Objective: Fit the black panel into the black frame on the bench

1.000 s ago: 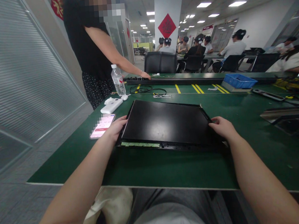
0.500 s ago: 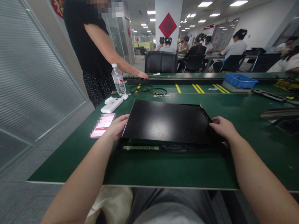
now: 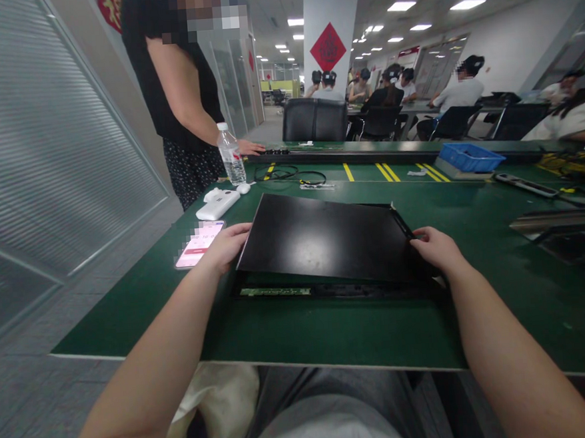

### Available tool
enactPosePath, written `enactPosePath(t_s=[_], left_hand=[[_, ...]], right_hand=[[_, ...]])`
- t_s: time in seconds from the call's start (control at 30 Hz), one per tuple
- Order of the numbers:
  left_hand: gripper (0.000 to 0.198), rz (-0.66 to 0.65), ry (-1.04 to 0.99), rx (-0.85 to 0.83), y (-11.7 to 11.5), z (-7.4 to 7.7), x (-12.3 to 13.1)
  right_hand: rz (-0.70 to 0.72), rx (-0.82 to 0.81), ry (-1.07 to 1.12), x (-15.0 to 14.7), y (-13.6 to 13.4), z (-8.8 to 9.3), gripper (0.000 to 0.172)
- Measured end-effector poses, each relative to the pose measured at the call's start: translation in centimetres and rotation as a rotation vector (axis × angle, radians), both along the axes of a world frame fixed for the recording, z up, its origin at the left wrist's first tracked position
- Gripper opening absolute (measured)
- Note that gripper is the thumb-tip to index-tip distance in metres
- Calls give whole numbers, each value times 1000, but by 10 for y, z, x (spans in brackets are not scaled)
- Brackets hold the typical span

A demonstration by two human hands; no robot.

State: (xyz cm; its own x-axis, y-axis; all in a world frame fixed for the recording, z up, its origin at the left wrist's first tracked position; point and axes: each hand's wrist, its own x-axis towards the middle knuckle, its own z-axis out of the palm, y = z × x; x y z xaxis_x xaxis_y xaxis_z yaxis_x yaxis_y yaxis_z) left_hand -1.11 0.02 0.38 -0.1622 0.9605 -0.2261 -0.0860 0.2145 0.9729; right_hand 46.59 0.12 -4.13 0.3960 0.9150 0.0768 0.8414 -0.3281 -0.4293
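Note:
A glossy black LCD panel (image 3: pixel 318 237) lies tilted over a thin black frame (image 3: pixel 372 289), its left side raised higher than its right. My left hand (image 3: pixel 229 245) grips the panel's left edge; the fingertips are hidden beneath it. At the right side my right hand (image 3: pixel 437 249) is closed, with thumb and fingers at the edge where panel and frame meet. Which of the two it pinches is hard to separate. A narrow green circuit board (image 3: pixel 275 291) shows along the frame's near side.
Left of the panel lie a phone (image 3: pixel 199 244) and a white device (image 3: pixel 218 205). Behind them stand a water bottle (image 3: pixel 231 154) and a black cable (image 3: pixel 289 174). A blue bin (image 3: pixel 471 158) sits at back right. A co-worker (image 3: pixel 178 87) stands at the far left side.
The panel and both my hands have barely moved. The co-worker's arm has drawn back to the left along the far rail, and the hand now rests near the bottle.

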Motion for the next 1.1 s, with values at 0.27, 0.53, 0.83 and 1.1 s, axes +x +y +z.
enactPosePath(t_s=[0.27,0.53,0.83,1.1], left_hand=[[30,-44,-77,83,-5,3,7],[41,-60,-60,140,-14,13,13],[52,-84,-93,325,-16,9,11],[44,33,-174,337,-3,5,-7]], right_hand=[[-4,-38,14,-5,-2,5,37],[-4,11,58,-2,-2,2,46],[-91,170,446,-12,-5,10,28],[133,369,1129,-33,-33,50,51]])
